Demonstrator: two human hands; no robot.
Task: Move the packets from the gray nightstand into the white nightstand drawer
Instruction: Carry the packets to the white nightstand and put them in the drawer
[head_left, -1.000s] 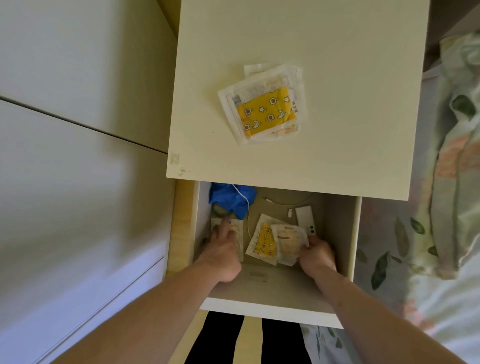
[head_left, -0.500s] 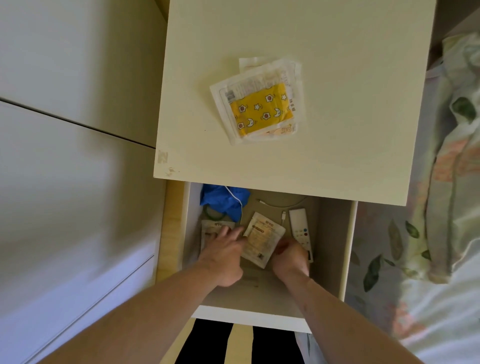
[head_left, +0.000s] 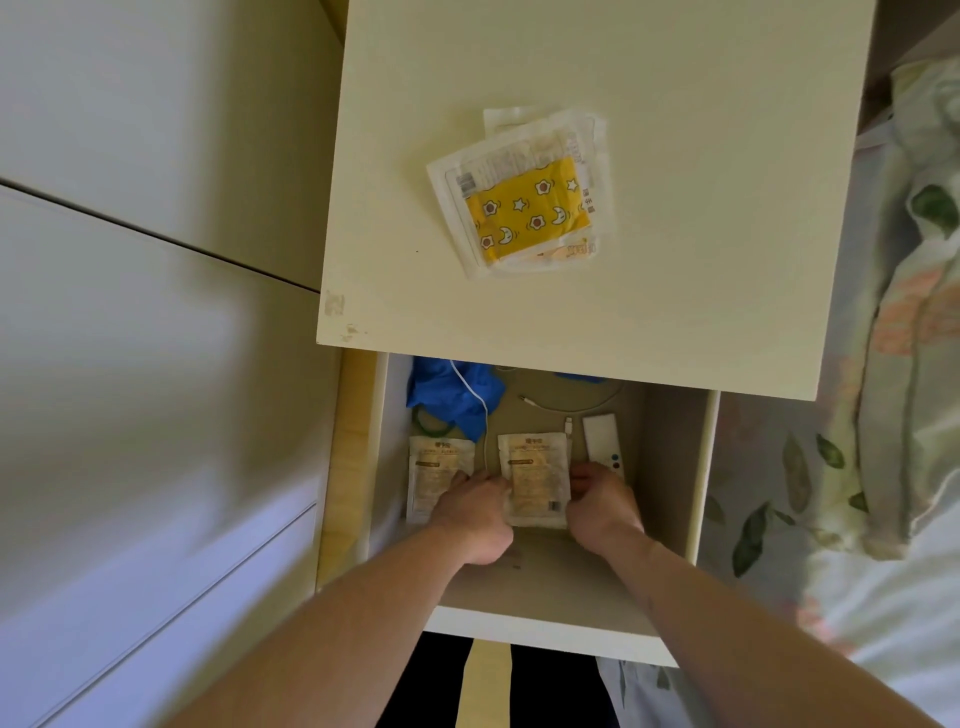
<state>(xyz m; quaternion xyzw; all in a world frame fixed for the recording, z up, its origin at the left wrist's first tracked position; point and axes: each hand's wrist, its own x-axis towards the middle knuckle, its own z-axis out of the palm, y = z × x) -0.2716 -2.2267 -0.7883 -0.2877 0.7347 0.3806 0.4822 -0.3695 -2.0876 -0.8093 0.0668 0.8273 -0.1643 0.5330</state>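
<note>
We find the white nightstand (head_left: 675, 260) with its drawer (head_left: 670, 493) pulled out toward us. On its top, far of the drawer, lies a stack of packets (head_left: 524, 197), the uppermost yellow-printed. Inside the drawer two beige packets lie flat: one at left (head_left: 434, 467), one at centre (head_left: 535, 467). The left hand (head_left: 470, 512) rests between them with curled fingers touching the centre packet's left edge; the right hand (head_left: 602, 501) pinches its right edge. We judge these sachets light, thin, pliable and somewhat slick; best taken by the sealed margins. A white remote (head_left: 602, 441) and cable (head_left: 571, 402) lie just right.
</note>
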